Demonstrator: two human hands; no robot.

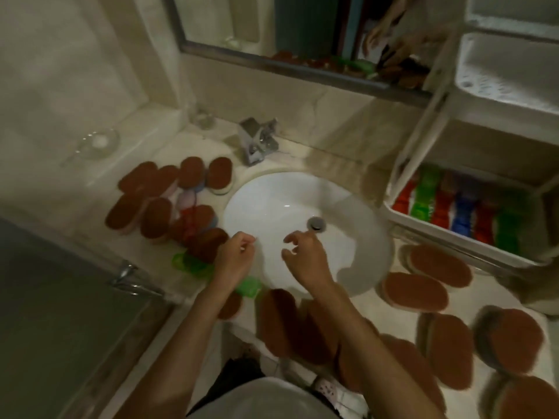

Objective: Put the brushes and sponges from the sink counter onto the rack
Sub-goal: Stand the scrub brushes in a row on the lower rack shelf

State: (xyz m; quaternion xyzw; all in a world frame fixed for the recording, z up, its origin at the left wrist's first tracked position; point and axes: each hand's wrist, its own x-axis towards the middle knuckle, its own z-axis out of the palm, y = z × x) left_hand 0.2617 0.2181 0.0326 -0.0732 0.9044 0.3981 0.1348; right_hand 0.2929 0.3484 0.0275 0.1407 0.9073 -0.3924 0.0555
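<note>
The left hand (234, 257) hovered at the left rim of the basin (272, 201), fingers curled beside a green brush (193, 263); whether it held anything could not be told. The right hand (305, 258) hung over the basin, fingers loosely bent, holding nothing. Oval brown-topped sponges (155, 217) lay on the tabletop (302, 149) left of the basin, long axes mostly toward the back wall. More sponges (435, 266) on the right lay slanted, below the rack (429, 122).

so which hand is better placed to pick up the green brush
Left. The left hand is right beside the green brush on the counter's left side. The right hand hangs empty over the sink, farther off, and would have to cross over.
</note>
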